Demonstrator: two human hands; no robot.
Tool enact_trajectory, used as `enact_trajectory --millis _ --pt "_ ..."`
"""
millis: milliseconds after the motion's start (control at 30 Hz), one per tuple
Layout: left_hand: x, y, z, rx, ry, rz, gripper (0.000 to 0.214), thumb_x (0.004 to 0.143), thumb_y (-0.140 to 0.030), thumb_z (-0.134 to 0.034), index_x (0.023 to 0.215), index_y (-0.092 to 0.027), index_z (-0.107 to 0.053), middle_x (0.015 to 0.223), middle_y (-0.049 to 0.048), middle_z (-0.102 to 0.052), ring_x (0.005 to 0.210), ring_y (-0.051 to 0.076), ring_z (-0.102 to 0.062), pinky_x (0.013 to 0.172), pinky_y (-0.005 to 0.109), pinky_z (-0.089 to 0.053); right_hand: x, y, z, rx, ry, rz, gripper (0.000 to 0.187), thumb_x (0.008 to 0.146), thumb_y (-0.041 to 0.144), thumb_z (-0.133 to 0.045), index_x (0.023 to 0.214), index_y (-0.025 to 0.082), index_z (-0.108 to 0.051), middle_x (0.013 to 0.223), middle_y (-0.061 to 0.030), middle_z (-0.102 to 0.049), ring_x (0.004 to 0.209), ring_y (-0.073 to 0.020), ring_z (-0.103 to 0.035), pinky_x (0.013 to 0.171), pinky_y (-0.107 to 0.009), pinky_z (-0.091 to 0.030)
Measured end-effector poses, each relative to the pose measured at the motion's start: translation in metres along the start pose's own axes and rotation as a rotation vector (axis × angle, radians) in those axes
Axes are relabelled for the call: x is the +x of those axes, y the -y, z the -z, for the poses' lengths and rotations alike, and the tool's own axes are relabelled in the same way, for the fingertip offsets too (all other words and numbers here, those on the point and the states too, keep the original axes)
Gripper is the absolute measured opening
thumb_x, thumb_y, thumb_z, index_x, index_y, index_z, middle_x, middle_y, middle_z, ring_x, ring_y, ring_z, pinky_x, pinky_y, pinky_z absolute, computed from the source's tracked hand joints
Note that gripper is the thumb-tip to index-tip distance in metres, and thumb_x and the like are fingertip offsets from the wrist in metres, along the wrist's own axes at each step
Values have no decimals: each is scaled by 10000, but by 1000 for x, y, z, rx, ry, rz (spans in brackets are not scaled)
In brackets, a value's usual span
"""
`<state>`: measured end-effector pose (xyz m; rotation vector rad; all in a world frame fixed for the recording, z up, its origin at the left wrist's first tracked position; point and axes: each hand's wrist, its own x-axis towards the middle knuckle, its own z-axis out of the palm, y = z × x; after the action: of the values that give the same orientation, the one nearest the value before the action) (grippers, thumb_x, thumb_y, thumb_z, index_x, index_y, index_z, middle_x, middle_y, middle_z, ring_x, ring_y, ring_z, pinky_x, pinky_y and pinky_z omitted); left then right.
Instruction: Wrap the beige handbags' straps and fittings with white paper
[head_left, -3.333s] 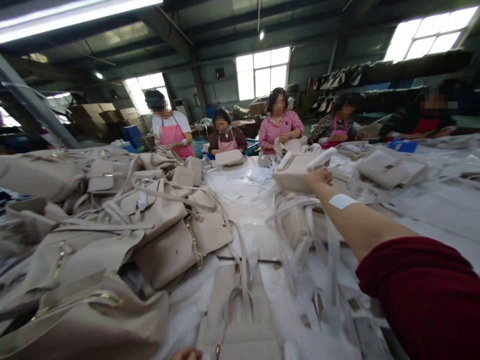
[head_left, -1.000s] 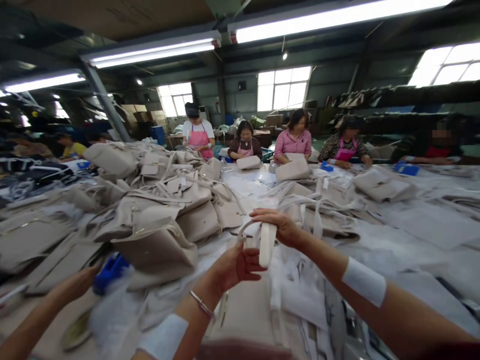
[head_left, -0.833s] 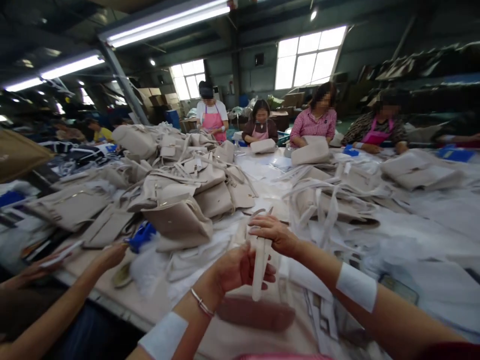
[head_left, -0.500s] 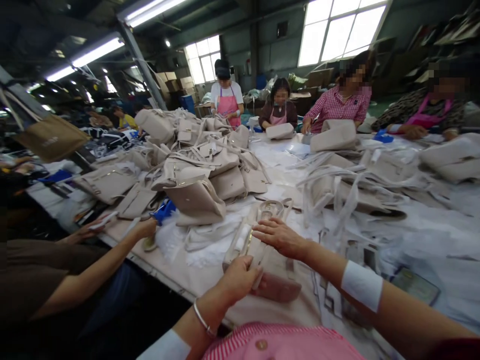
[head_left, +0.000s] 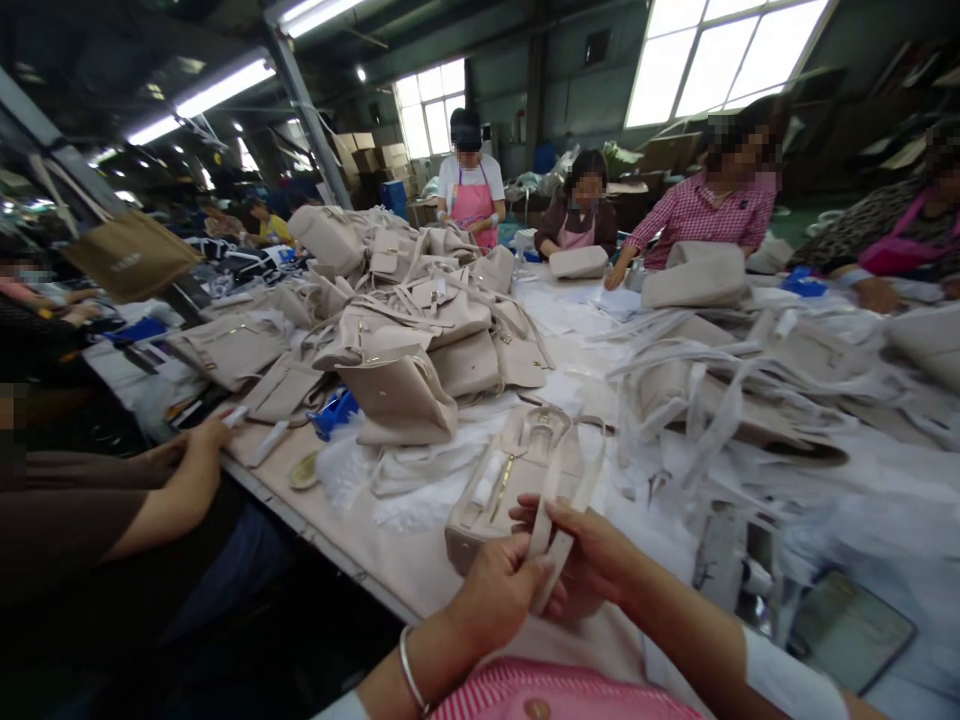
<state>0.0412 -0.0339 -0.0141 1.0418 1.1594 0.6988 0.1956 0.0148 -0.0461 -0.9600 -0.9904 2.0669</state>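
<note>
A beige handbag (head_left: 469,535) with a gold zip lies on the table just in front of me. Its pale strap (head_left: 553,500) rises from the bag's top toward my hands. My left hand (head_left: 499,590) pinches the strap near its lower end, thumb against fingers. Close beside it, my right hand (head_left: 589,550) has its fingers curled around the same strap, over the near side of the bag. A white wrapped roll (head_left: 489,480) lies along the bag next to the zip. My hands hide the bag's near right part.
A heap of beige bags (head_left: 420,310) stands beyond. More bags with white-wrapped straps (head_left: 705,370) lie to the right. A blue tape dispenser (head_left: 334,412) and a round dish (head_left: 304,472) are at left. A co-worker's arm (head_left: 180,490) reaches in from the left; others work across the table.
My right hand has come off the bag's top and closed on the strap. My left hand now pinches the strap, which is lifted toward me. The co-worker's hands at left have drawn back.
</note>
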Motion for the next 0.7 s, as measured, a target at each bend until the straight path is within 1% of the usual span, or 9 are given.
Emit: enact_trajectory --millis 67,167,233,267,367,467,567,633,700 --pt "0 -1 12 259 19 -107 254 839 -415 -557 782 -194 -668 685 57 -672 624 185 -617 626 300 -493 7 6 7 19 -137 81 388 778 526 -600 904 174 -705 947 -118 -701 902 -259 -646 824 -392 -503" --pt "16 10 61 574 -332 -327 250 823 -434 -585 887 -219 -694 884 91 -693 890 247 -623 877 352 -460 15 18 40 -324 -400 172 323 756 468 -613 817 169 -717 926 -107 -702 921 -263 -618 868 -383 -458" --pt "36 23 98 584 -519 -273 364 802 -458 -600 1043 -194 -674 1093 129 -666 1088 290 -574 1015 396 -386 16 19 64 -545 -513 122 278 723 437 -609 731 174 -698 875 -93 -699 881 -263 -606 836 -378 -451" --pt "46 30 113 543 -533 -168 443 785 -478 -612 1097 -167 -659 1163 153 -644 1142 308 -553 1031 416 -374 15 17 74 -607 -535 76 263 713 428 -599 698 178 -680 832 -83 -694 846 -259 -603 802 -374 -456" --pt "71 46 128 297 -350 57 617 760 -519 -638 1251 -148 -587 1264 158 -611 1200 307 -538 1024 409 -394 11 2 85 -623 -531 -32 263 726 433 -560 705 192 -663 777 -63 -693 793 -252 -614 737 -371 -478" --pt "79 47 110 72 -45 40 641 751 -504 -672 1295 -182 -565 1234 110 -646 1122 280 -597 948 367 -457 2 -11 86 -520 -548 -52 315 740 485 -544 771 214 -702 1012 -87 -719 946 -287 -645 829 -410 -501" --pt "78 46 87 43 164 -20 603 743 -482 -691 1258 -182 -601 1139 78 -693 1005 273 -645 857 347 -498 -14 -21 101 -472 -605 -74 393 721 563 -563 894 260 -745 1236 -72 -656 1135 -320 -603 975 -445 -465" --pt "80 48 80 165 215 -83 514 756 -475 -676 1185 -192 -656 1101 61 -707 984 277 -649 845 349 -507 -24 -32 122 -468 -630 -136 471 688 585 -598 1043 306 -731 1244 -63 -654 1210 -327 -560 1042 -453 -425" --pt "85 44 84 385 132 -162 419 765 -469 -667 1079 -195 -712 1050 72 -722 968 294 -655 865 380 -510 -32 -47 147 -571 -735 -153 461 642 601 -610 993 335 -748 1215 -80 -667 1259 -355 -506 1092 -481 -369"
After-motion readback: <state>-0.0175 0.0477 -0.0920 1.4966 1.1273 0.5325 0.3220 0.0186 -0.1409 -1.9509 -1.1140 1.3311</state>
